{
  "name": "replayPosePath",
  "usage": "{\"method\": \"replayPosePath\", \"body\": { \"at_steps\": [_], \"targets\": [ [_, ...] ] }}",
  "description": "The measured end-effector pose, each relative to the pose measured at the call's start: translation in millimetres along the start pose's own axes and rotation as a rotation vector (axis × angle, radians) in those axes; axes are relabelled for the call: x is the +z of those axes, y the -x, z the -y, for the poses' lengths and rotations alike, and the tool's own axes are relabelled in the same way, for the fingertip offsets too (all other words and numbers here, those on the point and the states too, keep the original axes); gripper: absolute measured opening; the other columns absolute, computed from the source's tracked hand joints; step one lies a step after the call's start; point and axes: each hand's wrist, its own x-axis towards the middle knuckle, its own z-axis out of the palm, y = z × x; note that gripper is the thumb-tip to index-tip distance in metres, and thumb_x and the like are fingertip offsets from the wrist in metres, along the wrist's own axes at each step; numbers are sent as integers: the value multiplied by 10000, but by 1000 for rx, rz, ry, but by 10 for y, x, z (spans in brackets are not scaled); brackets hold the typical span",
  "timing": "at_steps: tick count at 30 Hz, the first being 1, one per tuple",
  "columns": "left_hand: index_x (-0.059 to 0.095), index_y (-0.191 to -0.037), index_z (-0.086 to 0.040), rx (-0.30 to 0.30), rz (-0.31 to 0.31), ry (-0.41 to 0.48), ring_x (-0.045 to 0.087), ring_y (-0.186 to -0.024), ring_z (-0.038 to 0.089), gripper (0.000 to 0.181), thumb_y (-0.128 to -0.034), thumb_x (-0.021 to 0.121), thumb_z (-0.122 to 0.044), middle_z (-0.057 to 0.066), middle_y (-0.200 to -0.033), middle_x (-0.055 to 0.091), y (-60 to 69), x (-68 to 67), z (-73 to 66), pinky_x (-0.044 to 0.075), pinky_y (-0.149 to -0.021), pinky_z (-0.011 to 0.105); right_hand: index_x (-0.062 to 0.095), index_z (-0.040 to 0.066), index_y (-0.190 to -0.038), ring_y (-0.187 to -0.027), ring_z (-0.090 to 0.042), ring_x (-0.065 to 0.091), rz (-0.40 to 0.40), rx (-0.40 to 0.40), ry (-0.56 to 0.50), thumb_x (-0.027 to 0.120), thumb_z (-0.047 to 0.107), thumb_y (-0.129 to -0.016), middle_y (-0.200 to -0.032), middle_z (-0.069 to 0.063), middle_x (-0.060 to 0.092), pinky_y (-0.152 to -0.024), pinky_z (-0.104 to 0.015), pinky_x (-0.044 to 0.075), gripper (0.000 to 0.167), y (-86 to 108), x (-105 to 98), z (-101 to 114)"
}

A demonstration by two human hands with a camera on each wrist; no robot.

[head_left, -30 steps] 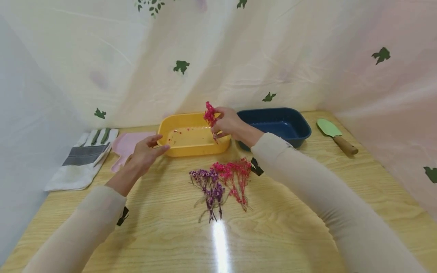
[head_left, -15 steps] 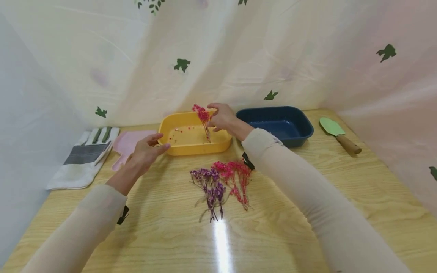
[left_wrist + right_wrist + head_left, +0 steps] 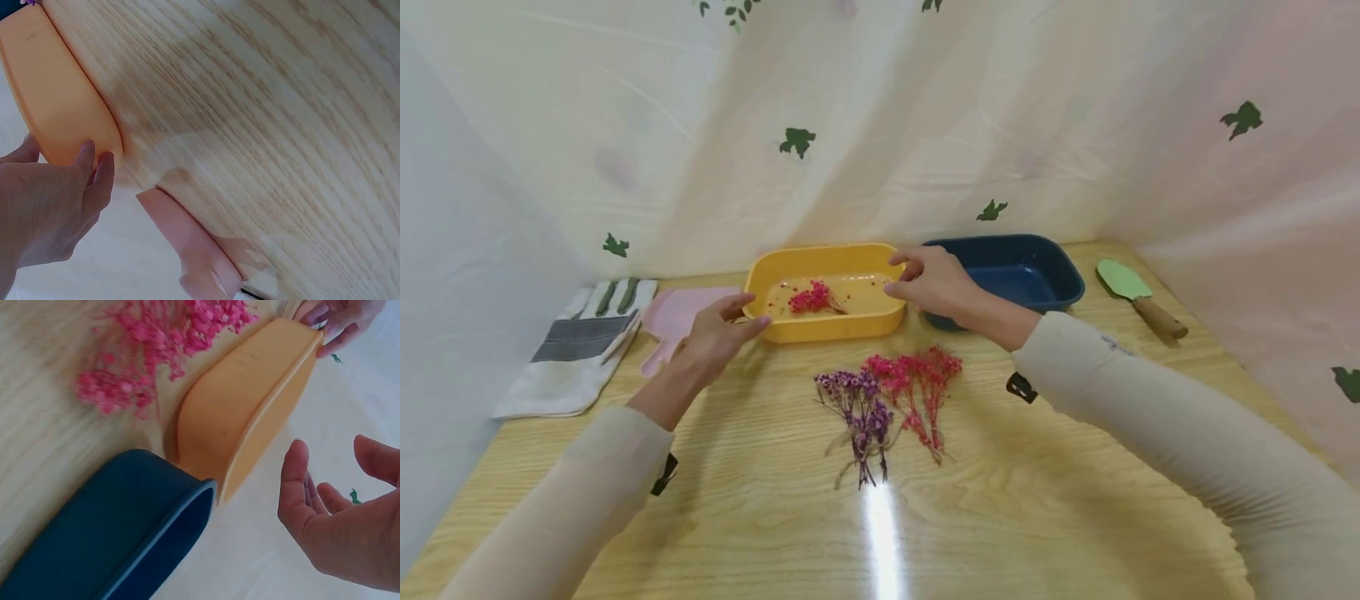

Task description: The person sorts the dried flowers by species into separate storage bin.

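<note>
In the head view, a yellow plastic tub [image 3: 842,330] stands at the back of the table. A pink dried flower sprig [image 3: 811,298] lies in it, among small fallen bits. My left hand [image 3: 711,333] holds the tub's left end, with thumb and fingers about its corner; the left wrist view shows fingertips on the orange-looking wall [image 3: 65,94]. Over the tub's right end is my right hand [image 3: 943,283], fingers apart and holding nothing. Purple dried flowers [image 3: 861,408] and pink dried flowers [image 3: 917,379] lie side by side in front of the tub.
Right of the yellow tub stands a dark blue tub [image 3: 1018,283]. A green trowel with a wooden handle [image 3: 1138,300] lies farther right. On the left are a pink dustpan-like piece [image 3: 681,312] and white-and-grey gloves [image 3: 580,346]. A cloth backdrop [image 3: 880,125] hangs behind.
The right hand has let go of the pink sprig, which has dropped from upright to lying in the yellow tub. That hand has moved right, and the left hand has stayed put.
</note>
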Motion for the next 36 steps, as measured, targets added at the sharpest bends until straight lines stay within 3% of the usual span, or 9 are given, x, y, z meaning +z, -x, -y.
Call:
{"method": "replayPosePath", "body": {
  "at_steps": [5,15,22,27,32,36],
  "targets": [
    [333,-1487,-50,1,0,3,281,-1394,337,646,-939,640,-202,221,-1520,292,-4,-19,-32,349,-1096,422,506,112,-1376,-849,-238,634,24,53,-71,652,197,-930,-1112,-136,592,-669,-323,567,478,221,-100,-102],
    [336,-1483,-40,9,1,13,296,-1383,330,641,-940,638,-192,221,-1510,310,-16,-16,-50,355,-1092,419,454,79,-1408,-1041,-362,599,66,165,-126,645,220,-937,-1135,-181,581,-836,-441,543,528,558,-134,-393],
    [348,-1482,-56,-24,-8,-24,296,-1387,337,643,-936,645,-218,215,-1515,308,-4,-5,-47,354,-1093,421,419,17,-1414,-882,-320,600,80,207,-156,625,213,-945,-1041,-171,582,-731,-394,557,548,761,-55,-586],
    [344,-1485,-60,-24,-9,-46,295,-1388,344,645,-939,642,-232,212,-1520,301,-7,-5,-38,356,-1091,430,388,2,-1425,-732,-247,589,68,251,-165,663,204,-917,-978,-168,549,-633,-354,561,612,851,132,-709],
    [345,-1481,-47,-10,-4,-26,293,-1386,350,640,-939,642,-212,221,-1514,305,-3,-10,-17,351,-1094,432,368,-3,-1428,-603,-200,540,49,245,-55,713,225,-882,-898,-140,534,-537,-315,500,684,888,355,-809],
    [340,-1478,-29,8,4,-16,286,-1388,360,634,-942,636,-193,234,-1508,304,5,-17,-6,344,-1097,437,369,-52,-1404,-749,-224,521,25,159,79,740,235,-854,-944,-153,523,-643,-341,450,723,890,466,-841]
  ]
}}
